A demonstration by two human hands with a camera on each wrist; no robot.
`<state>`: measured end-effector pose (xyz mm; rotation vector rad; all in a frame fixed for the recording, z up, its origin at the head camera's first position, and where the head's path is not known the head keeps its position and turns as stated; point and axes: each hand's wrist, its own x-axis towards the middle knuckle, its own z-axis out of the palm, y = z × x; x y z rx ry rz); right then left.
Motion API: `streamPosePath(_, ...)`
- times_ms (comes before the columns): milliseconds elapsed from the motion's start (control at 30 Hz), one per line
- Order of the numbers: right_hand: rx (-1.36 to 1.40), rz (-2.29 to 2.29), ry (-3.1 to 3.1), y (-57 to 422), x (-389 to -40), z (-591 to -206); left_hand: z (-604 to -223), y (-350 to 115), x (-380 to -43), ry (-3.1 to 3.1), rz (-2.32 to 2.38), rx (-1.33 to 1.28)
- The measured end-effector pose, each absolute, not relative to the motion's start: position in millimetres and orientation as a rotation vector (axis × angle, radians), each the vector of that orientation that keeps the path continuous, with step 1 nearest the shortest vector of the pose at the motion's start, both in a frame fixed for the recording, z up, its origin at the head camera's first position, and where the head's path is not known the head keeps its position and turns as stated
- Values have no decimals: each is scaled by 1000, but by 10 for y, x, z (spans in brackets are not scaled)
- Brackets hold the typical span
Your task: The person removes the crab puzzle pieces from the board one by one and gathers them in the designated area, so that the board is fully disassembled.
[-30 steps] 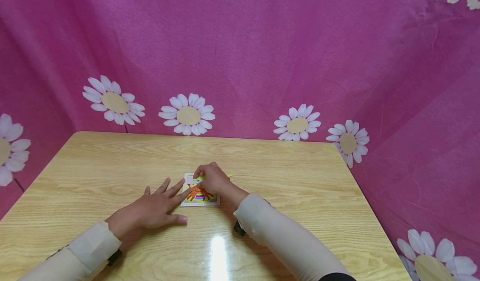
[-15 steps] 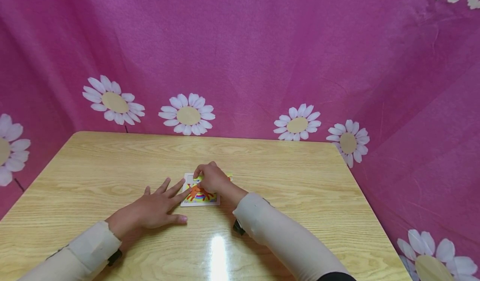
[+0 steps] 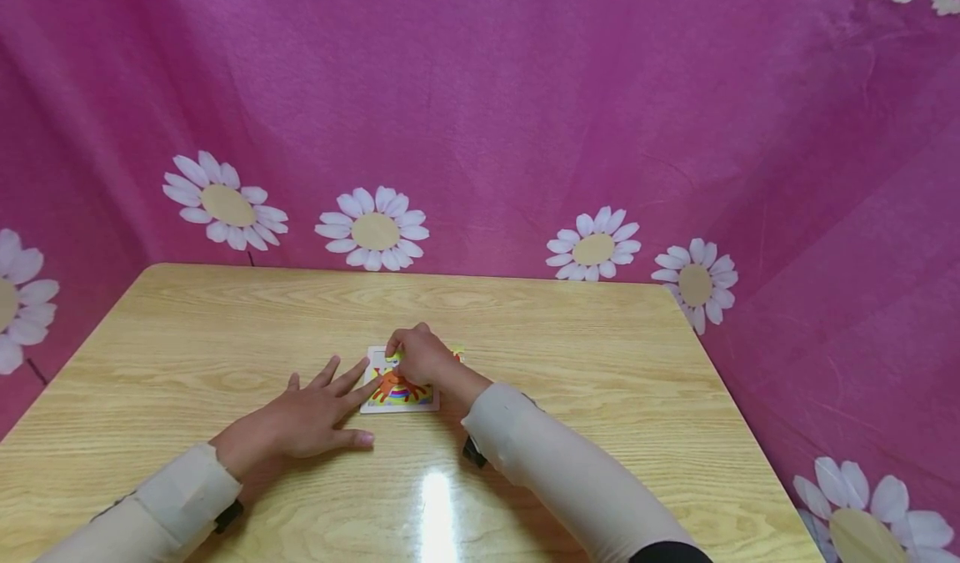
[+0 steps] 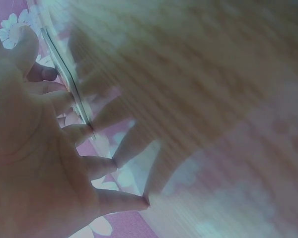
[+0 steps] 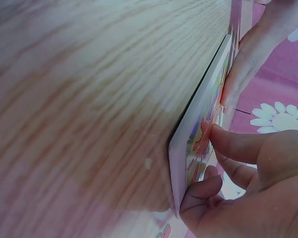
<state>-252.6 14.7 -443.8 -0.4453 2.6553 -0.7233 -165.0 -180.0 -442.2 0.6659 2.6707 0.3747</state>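
Observation:
A small square picture puzzle point(image 3: 401, 408) with a pale frame and an orange crab lies flat on the table. My left hand point(image 3: 307, 417) is spread out, palm down, its fingertips on the puzzle's left side. At the puzzle's upper part, my right hand point(image 3: 427, 359) bends its fingers and thumb around a small puzzle piece point(image 3: 393, 357), mostly hidden by the fingers. In the right wrist view the thumb point(image 5: 233, 144) touches the orange part of the picture, and other fingers curl at the board's near edge.
Just past the right hand, a small yellow and red piece point(image 3: 459, 354) shows partly at the puzzle's right. The wooden table point(image 3: 562, 338) reflects light near the front. A pink cloth with daisies point(image 3: 480, 129) hangs behind the table's far edge.
The right wrist and forearm have shifted very slightly left. The left hand and the puzzle have stayed in place.

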Motion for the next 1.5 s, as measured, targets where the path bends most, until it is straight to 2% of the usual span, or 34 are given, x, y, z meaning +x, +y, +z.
streamPosePath(967, -459, -776, 2653, 160, -2557, -4428, -4442, -1799, -1659, 2672, 353, 659)
streamPosePath(1267, -424, -1022, 2491, 275, -2654, -4421, -4439, -1805, -1657, 2674, 354, 657)
streamPosePath(1500, -547, -914, 2486, 358, -2727, -4404, -4434, -1807, -1653, 2670, 367, 662)
